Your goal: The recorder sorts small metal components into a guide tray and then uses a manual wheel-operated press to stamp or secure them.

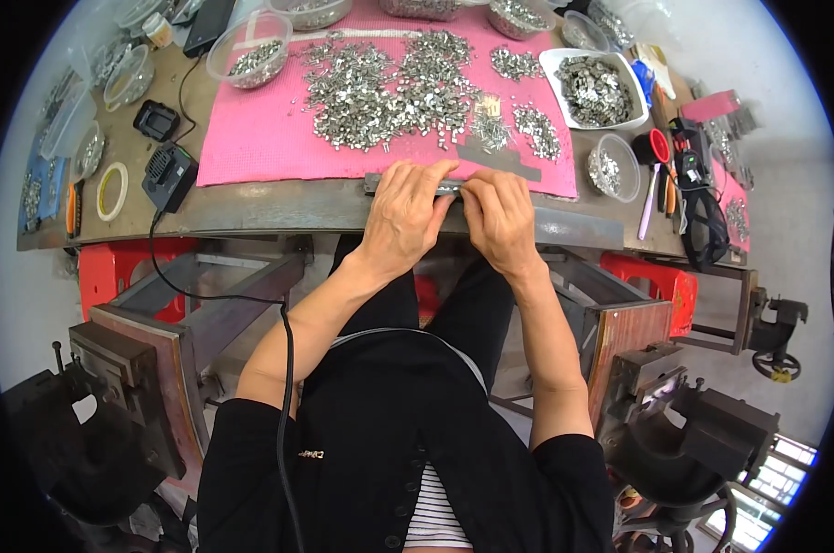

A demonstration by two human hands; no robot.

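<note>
Pinching a slim grey metal bar at the near edge of the workbench.
My left hand and right hand curl over it, fingers bent close; beyond, small shiny metal pieces heap on a textured pink mat, a red stool below left.

Workshop: heavy bench vises, steel-edged workbench, heaps of small metal parts.
</note>
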